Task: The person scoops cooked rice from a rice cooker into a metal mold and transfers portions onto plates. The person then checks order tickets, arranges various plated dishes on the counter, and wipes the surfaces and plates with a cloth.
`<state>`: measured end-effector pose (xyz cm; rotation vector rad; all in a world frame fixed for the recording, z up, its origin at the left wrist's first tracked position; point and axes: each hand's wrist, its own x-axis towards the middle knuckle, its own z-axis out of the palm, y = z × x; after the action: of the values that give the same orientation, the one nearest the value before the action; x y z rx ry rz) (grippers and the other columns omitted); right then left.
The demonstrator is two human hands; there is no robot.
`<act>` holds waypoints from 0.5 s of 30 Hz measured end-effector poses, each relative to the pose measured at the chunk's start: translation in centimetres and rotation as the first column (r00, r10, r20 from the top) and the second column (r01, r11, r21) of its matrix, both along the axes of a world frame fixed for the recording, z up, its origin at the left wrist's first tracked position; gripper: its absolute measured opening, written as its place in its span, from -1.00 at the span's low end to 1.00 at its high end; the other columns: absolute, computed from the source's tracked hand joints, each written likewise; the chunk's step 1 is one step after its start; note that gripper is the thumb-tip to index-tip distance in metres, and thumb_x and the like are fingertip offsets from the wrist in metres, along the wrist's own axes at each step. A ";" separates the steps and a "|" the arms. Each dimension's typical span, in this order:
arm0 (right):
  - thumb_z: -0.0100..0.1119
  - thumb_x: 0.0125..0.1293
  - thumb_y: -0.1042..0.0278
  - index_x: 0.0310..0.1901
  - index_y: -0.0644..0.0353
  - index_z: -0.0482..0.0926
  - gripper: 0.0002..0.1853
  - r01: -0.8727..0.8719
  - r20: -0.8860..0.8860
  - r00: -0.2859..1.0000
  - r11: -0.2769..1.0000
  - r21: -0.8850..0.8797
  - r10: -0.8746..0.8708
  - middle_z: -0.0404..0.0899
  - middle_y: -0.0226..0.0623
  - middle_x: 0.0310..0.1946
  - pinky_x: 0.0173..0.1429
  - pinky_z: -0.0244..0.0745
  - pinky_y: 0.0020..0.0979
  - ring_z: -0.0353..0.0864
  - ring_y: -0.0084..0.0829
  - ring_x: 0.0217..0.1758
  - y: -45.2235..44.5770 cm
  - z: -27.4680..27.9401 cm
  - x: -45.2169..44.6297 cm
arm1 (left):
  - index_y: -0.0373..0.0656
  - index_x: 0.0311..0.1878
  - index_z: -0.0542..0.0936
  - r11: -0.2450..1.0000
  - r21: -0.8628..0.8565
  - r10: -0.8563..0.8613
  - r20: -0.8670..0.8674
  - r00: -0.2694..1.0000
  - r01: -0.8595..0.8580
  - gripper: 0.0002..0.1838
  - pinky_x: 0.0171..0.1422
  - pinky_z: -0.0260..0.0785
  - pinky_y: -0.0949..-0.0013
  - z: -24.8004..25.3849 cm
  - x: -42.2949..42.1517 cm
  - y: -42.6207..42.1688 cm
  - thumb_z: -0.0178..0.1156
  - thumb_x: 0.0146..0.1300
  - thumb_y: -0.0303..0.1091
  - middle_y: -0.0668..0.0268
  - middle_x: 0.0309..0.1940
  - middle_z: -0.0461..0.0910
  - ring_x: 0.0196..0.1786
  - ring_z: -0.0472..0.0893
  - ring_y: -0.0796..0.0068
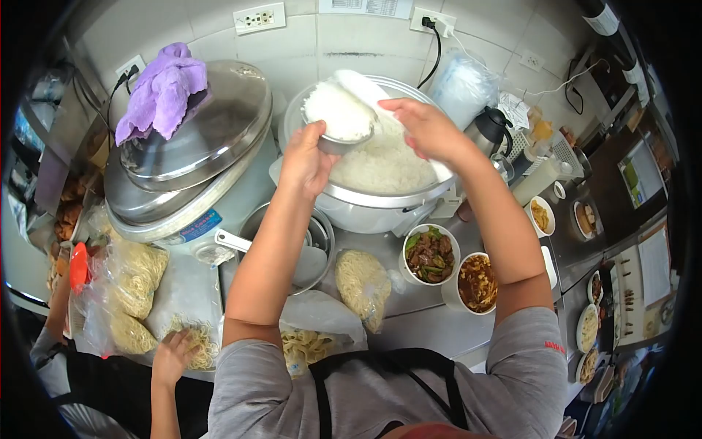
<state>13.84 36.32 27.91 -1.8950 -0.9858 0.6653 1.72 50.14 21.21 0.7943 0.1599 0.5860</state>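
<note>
So nearest me, a bag of noodles (362, 287) and a tub of meat and greens (430, 254) are sitting on the worktop (409, 322). Past those, my left hand (310, 157) is curling round a metal bowl (341, 145) heaped with rice, over the open rice pot (380, 199), while my right hand (423, 130) is half-closing on a white paddle (365, 89) leaning against that rice.
</note>
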 end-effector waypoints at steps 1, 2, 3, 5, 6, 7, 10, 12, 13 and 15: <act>-0.26 0.27 0.28 0.02 -0.02 0.37 -0.69 0.003 0.018 1.000 1.000 -0.028 -0.003 0.20 -0.53 -0.72 -0.70 0.17 -0.61 0.16 -0.68 -0.74 0.0 -0.4 -0.2 | -0.36 -0.01 0.24 1.000 0.001 0.017 0.031 0.999 -0.017 -0.66 0.07 0.27 0.12 0.2 0.1 0.0 -0.17 0.17 -0.40 0.09 -0.04 0.35 0.03 0.37 0.21; -0.27 0.28 0.27 0.02 -0.04 0.37 -0.69 0.006 0.038 0.999 0.998 -0.055 -0.004 0.20 -0.53 -0.73 -0.70 0.15 -0.62 0.14 -0.68 -0.75 0.1 -1.1 -0.3 | -0.35 -0.01 0.24 0.999 0.001 0.035 0.063 0.997 -0.035 -0.66 0.07 0.27 0.12 0.4 0.3 -0.1 -0.17 0.16 -0.40 0.09 -0.05 0.35 0.03 0.37 0.22; -0.28 0.29 0.26 0.03 -0.06 0.37 -0.69 0.011 0.058 0.998 0.997 -0.080 -0.006 0.20 -0.53 -0.75 -0.70 0.12 -0.64 0.13 -0.69 -0.76 0.2 -1.9 -0.6 | -0.35 -0.01 0.24 0.997 -0.003 0.077 0.014 0.997 -0.077 -0.66 0.06 0.27 0.12 0.4 0.4 -0.1 -0.16 0.16 -0.40 0.09 -0.05 0.35 0.02 0.38 0.23; -0.28 0.29 0.25 0.03 -0.08 0.36 -0.69 -0.011 0.123 0.992 0.994 -0.107 0.024 0.20 -0.53 -0.75 -0.69 0.14 -0.63 0.14 -0.68 -0.76 0.5 -2.5 -0.8 | -0.35 -0.01 0.24 0.987 -0.008 0.160 -0.086 0.983 -0.161 -0.66 0.05 0.28 0.13 0.2 0.8 -0.2 -0.15 0.16 -0.40 0.09 -0.06 0.36 0.00 0.39 0.25; -0.28 0.29 0.24 0.03 -0.08 0.37 -0.69 -0.029 0.120 0.992 0.986 -0.165 0.049 0.20 -0.53 -0.75 -0.69 0.15 -0.63 0.14 -0.68 -0.76 0.7 -1.8 -0.3 | -0.35 -0.01 0.24 0.991 -0.002 0.134 -0.057 0.989 -0.134 -0.66 0.04 0.29 0.14 -0.1 0.7 -0.1 -0.14 0.15 -0.40 0.09 -0.07 0.36 -0.01 0.40 0.26; -0.28 0.29 0.24 0.03 -0.08 0.37 -0.69 -0.046 0.113 0.991 0.974 -0.221 0.073 0.21 -0.53 -0.75 -0.69 0.15 -0.63 0.14 -0.68 -0.76 0.9 -0.9 0.3 | -0.35 -0.01 0.24 0.994 0.007 0.107 -0.030 0.994 -0.107 -0.66 0.03 0.30 0.15 -0.4 0.4 0.1 -0.13 0.15 -0.41 0.09 -0.07 0.36 -0.02 0.41 0.27; -0.29 0.29 0.22 0.02 -0.07 0.39 -0.68 -0.043 0.155 0.985 0.984 -0.174 0.071 0.22 -0.50 -0.74 -0.69 0.15 -0.61 0.15 -0.66 -0.77 2.1 2.1 2.2 | -0.35 -0.02 0.25 0.994 0.075 0.087 -0.031 0.996 -0.085 -0.66 0.00 0.33 0.17 -1.2 0.8 0.8 -0.12 0.14 -0.42 0.09 -0.08 0.37 -0.05 0.44 0.27; -0.29 0.28 0.24 0.03 -0.05 0.38 -0.68 -0.086 0.184 0.973 0.963 -0.254 0.136 0.22 -0.48 -0.75 -0.67 0.15 -0.60 0.16 -0.65 -0.78 2.9 2.4 1.6 | -0.35 -0.03 0.26 0.993 0.090 0.087 -0.051 0.995 -0.082 -0.67 -0.01 0.34 0.18 -1.2 1.0 1.1 -0.12 0.14 -0.41 0.09 -0.09 0.38 -0.06 0.44 0.27; -0.30 0.28 0.25 0.03 -0.04 0.38 -0.68 -0.090 0.201 0.969 0.964 -0.249 0.142 0.22 -0.48 -0.75 -0.67 0.15 -0.60 0.16 -0.65 -0.78 2.8 2.0 1.1 | -0.35 -0.04 0.27 0.994 0.081 0.080 -0.053 0.995 -0.075 -0.68 -0.01 0.34 0.18 -0.9 1.0 1.3 -0.12 0.15 -0.41 0.09 -0.09 0.38 -0.06 0.44 0.26; -0.30 0.28 0.27 0.03 -0.03 0.38 -0.67 -0.099 0.234 0.959 0.964 -0.246 0.158 0.22 -0.47 -0.75 -0.67 0.15 -0.60 0.16 -0.65 -0.79 2.2 0.8 0.1 | -0.35 -0.04 0.28 0.997 0.044 0.069 -0.033 0.997 -0.068 -0.68 -0.01 0.34 0.17 -0.9 0.7 1.6 -0.11 0.15 -0.40 0.09 -0.09 0.39 -0.06 0.44 0.25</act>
<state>13.95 38.55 28.75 -2.1738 -1.2476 0.6480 2.45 51.72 20.29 0.8435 0.2073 0.6428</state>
